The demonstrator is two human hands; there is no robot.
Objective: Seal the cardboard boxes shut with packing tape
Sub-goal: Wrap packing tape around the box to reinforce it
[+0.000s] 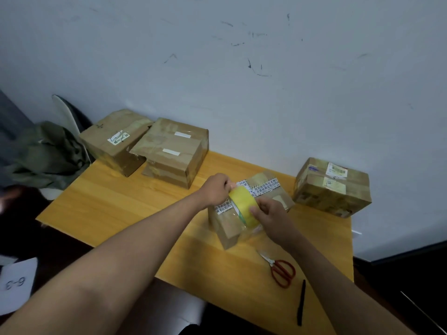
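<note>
Hands meet over a small cardboard box (232,228) near the middle of a yellow wooden table (125,206). The right hand (269,213) curls its fingers round a yellow roll of packing tape (243,205), held just above the box top. The left hand (216,189) is at the far side of the roll with its fingers bent inward — they seem to pinch the tape's loose end, though the fingertips are hidden behind the roll. Clear tape already shines along the near face of the box, and a white printed strip with black characters crosses its top.

Three more boxes stand on the table, all with closed flaps. Two sit at the far left corner, touching: the left box (116,141) carries a white label, and the box beside it (173,151) bears two white strips. A fourth box (332,187), with labels on top, stands to the right against the wall, apart from the one being taped.

Red-handled scissors (280,270) lie on the table near the right forearm, and a black pen (301,303) lies just beyond them at the near edge. Off the table on the left — a green cloth (48,155) and a white sheet marked 6-3 (17,284).
</note>
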